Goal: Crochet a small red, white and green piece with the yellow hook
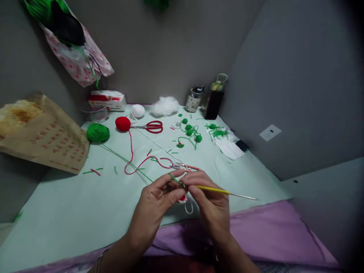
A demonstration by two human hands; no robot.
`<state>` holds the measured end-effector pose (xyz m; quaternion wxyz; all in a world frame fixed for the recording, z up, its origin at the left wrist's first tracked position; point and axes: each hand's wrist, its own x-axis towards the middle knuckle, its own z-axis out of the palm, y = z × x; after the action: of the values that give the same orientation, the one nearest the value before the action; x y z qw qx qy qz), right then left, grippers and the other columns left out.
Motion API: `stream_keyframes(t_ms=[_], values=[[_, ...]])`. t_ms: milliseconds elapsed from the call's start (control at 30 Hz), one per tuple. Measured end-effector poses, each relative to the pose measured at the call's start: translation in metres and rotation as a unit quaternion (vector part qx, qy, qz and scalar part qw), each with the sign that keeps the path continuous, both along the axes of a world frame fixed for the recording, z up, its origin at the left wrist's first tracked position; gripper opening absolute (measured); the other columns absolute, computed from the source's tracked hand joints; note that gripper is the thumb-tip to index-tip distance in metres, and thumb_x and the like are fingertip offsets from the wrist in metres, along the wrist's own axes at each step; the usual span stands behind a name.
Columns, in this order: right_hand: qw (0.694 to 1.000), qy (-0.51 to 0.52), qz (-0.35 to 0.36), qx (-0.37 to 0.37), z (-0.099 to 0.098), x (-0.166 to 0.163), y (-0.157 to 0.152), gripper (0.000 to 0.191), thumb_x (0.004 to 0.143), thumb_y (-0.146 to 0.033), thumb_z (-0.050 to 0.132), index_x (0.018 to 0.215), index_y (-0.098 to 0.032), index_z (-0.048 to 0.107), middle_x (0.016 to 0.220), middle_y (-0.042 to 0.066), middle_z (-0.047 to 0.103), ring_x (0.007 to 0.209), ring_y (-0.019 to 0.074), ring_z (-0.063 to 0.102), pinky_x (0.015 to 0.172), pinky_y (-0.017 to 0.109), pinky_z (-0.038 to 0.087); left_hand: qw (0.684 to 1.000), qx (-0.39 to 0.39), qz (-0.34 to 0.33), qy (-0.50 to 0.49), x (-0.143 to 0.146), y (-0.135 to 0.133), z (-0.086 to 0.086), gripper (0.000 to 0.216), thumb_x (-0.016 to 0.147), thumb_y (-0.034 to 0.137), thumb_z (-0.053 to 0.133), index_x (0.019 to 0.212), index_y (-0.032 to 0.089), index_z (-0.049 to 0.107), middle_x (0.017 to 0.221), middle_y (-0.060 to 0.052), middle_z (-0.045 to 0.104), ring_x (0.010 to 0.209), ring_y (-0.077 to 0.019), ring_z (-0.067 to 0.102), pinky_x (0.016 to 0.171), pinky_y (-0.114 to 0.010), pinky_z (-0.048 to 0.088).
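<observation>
Between the fingertips of my left hand [159,199] is a small red and white crochet piece [182,198], with a loop of white yarn hanging below it. Green yarn [174,178] runs over the left fingers. My right hand [212,204] is closed around a yellow-handled crochet hook [213,189], whose bare metal end points right. The hook's other end is hidden among the fingers by the piece. Just beyond the hands lie small snips [186,167] with orange-pink handles. The green yarn ball [98,133], red yarn ball [123,124] and white yarn ball [137,110] sit at the back left.
Red-handled scissors [153,127] lie near white stuffing [165,106]. Small green crocheted balls [189,131] and yarn scraps are scattered rightward. A paper bag [59,136] with bread stands left. A pen cup [193,101], a bottle [218,85] and a dark phone-like slab [214,105] stand at the back.
</observation>
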<state>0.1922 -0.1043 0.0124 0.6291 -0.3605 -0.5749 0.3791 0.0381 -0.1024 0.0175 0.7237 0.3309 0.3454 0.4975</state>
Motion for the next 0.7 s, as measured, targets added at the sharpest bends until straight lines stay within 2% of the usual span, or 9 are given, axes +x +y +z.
stream_keyframes(t_ms=[67,133,300,433,567,700], values=[[1.000,-0.003,-0.006,-0.012,-0.002,0.000,0.001,0.012,0.097,-0.023,0.072,0.098,-0.029,0.082,0.093,0.002,0.078,0.093,0.0185,0.069,0.088,0.032,0.055,1.000,0.001,-0.011,0.008,0.000,-0.001,-0.001,0.045,0.080,0.024,0.090,0.123,0.035,0.079,0.090,0.002,0.072,0.080,-0.0090,0.062,0.075,-0.018,0.049],[0.999,0.024,-0.002,-0.032,-0.005,0.002,0.002,0.010,0.097,-0.026,0.072,0.097,-0.028,0.082,0.091,0.002,0.078,0.088,0.0171,0.069,0.081,0.030,0.056,1.000,-0.005,-0.015,0.011,-0.002,-0.001,-0.001,0.050,0.078,0.023,0.091,0.124,0.037,0.078,0.093,0.003,0.071,0.083,-0.0090,0.061,0.076,-0.018,0.049],[0.988,0.118,0.047,-0.088,-0.007,0.006,0.003,0.009,0.096,-0.031,0.073,0.096,-0.025,0.081,0.092,0.002,0.077,0.074,0.0127,0.068,0.071,0.025,0.056,0.999,0.005,-0.023,0.022,-0.006,0.001,0.001,0.040,0.083,0.027,0.087,0.121,0.036,0.079,0.089,0.003,0.064,0.088,-0.0104,0.061,0.086,-0.022,0.048],[0.980,0.161,0.075,-0.085,-0.002,0.006,0.002,0.013,0.100,-0.030,0.068,0.094,-0.023,0.078,0.091,0.003,0.079,0.072,0.0125,0.069,0.069,0.024,0.057,0.999,0.018,-0.023,0.037,-0.007,-0.001,0.000,0.034,0.087,0.032,0.083,0.121,0.034,0.080,0.090,0.002,0.063,0.087,-0.0114,0.058,0.085,-0.023,0.047],[0.985,0.136,0.091,-0.061,-0.002,0.009,-0.001,0.016,0.103,-0.029,0.063,0.096,-0.022,0.075,0.092,0.004,0.078,0.076,0.0137,0.069,0.072,0.026,0.057,0.998,0.018,-0.028,0.046,-0.007,-0.002,0.001,0.032,0.089,0.034,0.081,0.120,0.032,0.080,0.091,0.001,0.064,0.089,-0.0139,0.057,0.085,-0.026,0.045],[0.997,0.054,0.055,-0.002,-0.003,0.013,-0.008,0.018,0.105,-0.023,0.057,0.103,-0.022,0.075,0.097,0.004,0.077,0.085,0.0152,0.068,0.077,0.028,0.057,0.998,0.015,-0.032,0.050,-0.007,-0.002,0.001,0.032,0.089,0.033,0.080,0.120,0.032,0.080,0.089,0.001,0.063,0.087,-0.0142,0.055,0.084,-0.027,0.044]])
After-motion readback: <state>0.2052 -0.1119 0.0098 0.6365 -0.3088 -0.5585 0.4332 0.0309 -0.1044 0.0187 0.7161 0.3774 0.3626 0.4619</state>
